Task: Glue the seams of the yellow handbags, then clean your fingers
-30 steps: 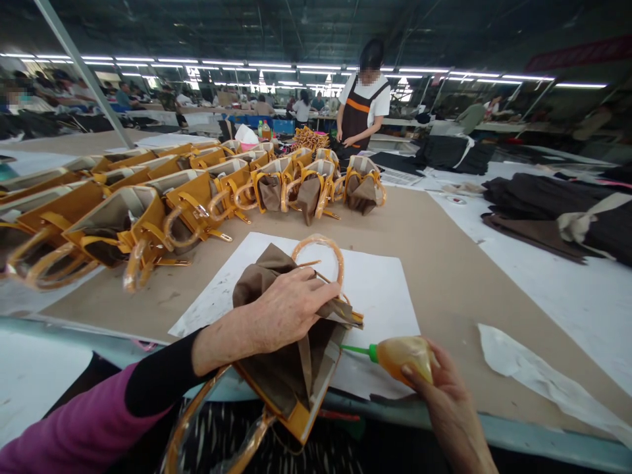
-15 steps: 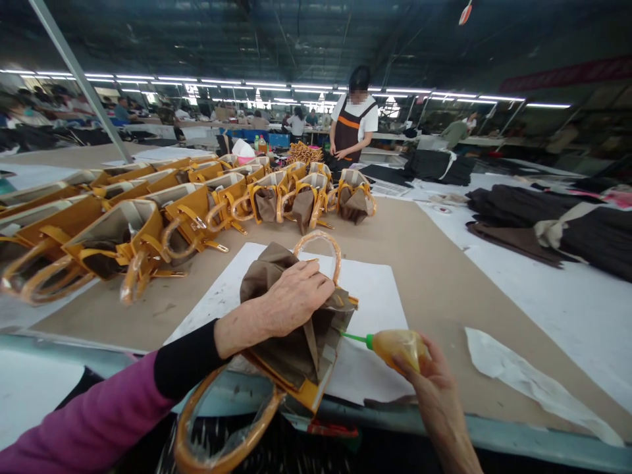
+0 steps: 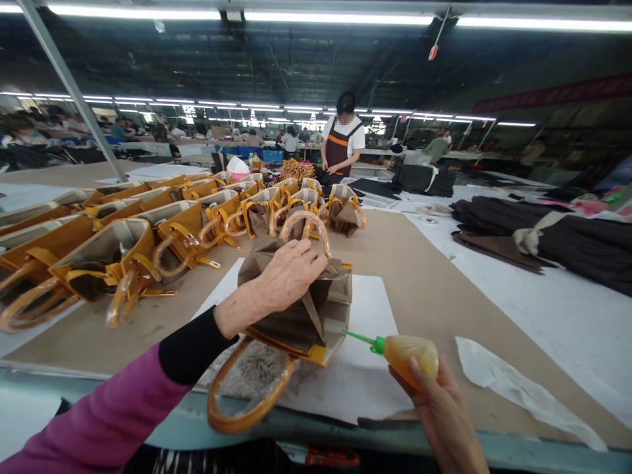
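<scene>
Centrally, a brown-lined bag with mustard trim (image 3: pixel 301 322) is leaning open over a white sheet (image 3: pixel 375 309) near the table's front edge. One looped handle (image 3: pixel 216 388) is hanging toward the wearer; another (image 3: pixel 323 230) is arching behind the bag.

The left hand (image 3: pixel 286 273) is grasping the bag's upper part, its fingers curling over the brown fabric; the thumb is not clearly showing. The right hand (image 3: pixel 449 408) is clasping a squeeze bottle of amber liquid (image 3: pixel 409 355), its thumb pressing on the side. The bottle's thin green nozzle (image 3: pixel 363 339) is pointing at the pale inner edge (image 3: pixel 336 336) of the bag, its tip at or very near the surface.

Working well here probably means holding the lining back and the edge steady, tracing the nozzle lightly along it and squeezing gently and evenly, since excess liquid could be marking the lining or trim.

Farther out, similar bags (image 3: pixel 182 217) are standing in rows on the left, while a torn white strip (image 3: pixel 523 388) and a tied dark fabric bundle (image 3: pixel 582 243) are lying on the right. Beyond, a person in an apron (image 3: pixel 340 145) is looking downward.
</scene>
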The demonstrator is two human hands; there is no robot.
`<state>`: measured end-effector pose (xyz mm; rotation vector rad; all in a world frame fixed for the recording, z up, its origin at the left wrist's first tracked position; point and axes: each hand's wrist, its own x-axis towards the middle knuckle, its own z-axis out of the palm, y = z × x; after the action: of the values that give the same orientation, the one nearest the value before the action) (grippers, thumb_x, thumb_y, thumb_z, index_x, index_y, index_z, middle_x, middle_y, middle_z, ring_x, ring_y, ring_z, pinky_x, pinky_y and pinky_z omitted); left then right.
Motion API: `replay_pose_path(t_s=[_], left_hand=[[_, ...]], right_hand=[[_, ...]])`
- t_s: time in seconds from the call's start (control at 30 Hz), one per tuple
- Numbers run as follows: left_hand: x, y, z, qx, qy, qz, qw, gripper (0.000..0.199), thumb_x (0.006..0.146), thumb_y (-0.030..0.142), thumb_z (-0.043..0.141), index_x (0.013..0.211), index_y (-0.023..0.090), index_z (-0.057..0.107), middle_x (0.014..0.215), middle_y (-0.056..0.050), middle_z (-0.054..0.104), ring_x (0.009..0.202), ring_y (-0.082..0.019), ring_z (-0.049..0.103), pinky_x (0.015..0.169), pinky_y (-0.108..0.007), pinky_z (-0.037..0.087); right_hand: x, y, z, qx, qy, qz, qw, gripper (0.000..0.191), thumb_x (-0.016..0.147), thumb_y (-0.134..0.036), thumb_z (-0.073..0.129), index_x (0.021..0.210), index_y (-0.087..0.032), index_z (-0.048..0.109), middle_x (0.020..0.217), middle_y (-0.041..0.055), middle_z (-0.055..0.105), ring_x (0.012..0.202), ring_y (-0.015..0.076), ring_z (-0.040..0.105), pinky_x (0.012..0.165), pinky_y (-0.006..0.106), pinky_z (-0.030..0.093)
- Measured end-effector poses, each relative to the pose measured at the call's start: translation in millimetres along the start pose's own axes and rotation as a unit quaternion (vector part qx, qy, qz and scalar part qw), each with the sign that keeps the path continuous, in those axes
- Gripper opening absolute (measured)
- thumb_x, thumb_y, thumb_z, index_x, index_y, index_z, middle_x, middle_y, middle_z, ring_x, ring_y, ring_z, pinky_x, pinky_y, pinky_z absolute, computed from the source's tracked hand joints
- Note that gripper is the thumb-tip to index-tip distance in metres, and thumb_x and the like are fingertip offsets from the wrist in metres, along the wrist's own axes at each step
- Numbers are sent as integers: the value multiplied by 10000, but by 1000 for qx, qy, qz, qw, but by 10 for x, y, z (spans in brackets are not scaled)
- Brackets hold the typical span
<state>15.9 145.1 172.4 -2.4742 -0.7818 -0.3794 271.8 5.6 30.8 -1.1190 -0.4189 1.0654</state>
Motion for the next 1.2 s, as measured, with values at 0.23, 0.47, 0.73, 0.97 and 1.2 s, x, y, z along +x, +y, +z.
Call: replay_pose_path(t_s=[0.23, 0.47, 0.73, 0.97, 1.2], left_hand=[[8, 280, 302, 1, -11, 24, 1000, 148, 925, 113, 426, 997, 112, 555, 905, -81, 598, 868, -240, 495, 762, -372, 414], [-287, 480, 517, -104, -80, 8, 991, 116, 893, 110, 445, 933, 142, 549, 925, -87, 592, 889, -235, 491, 791, -376, 442], [-298, 426, 521, -136, -78, 3, 988, 138, 897, 89, 428, 907, 155, 549, 903, -65, 593, 859, -218, 482, 802, -346, 434], [-285, 403, 541, -139, -90, 9, 986, 154, 874, 73, 439, 927, 153, 559, 922, -64, 605, 862, -219, 486, 833, -348, 435], [-295, 402, 543, -150, -86, 10, 985, 162, 866, 59, 446, 933, 147, 565, 919, -64, 604, 865, -218, 482, 829, -344, 432]], right_hand=[[200, 47, 62, 7, 8, -46, 999, 520, 578, -349, 857, 1001, -219, 583, 910, 6, 708, 829, 182, 678, 738, 286, 583], [388, 220, -21, -59, 0, -63, 996, 619, 570, -352, 855, 1089, -212, 548, 911, 9, 697, 819, 209, 671, 701, 308, 587], [554, 280, 4, -85, 3, -74, 994, 620, 569, -359, 844, 1096, -217, 551, 922, -6, 694, 848, 226, 666, 738, 347, 583], [573, 286, 34, -88, -5, -66, 994, 641, 557, -343, 856, 1105, -222, 545, 913, -7, 698, 819, 203, 664, 681, 298, 584], [502, 239, -54, -94, -22, -54, 994, 615, 575, -337, 853, 1100, -230, 552, 896, -5, 718, 803, 210, 672, 668, 300, 590]])
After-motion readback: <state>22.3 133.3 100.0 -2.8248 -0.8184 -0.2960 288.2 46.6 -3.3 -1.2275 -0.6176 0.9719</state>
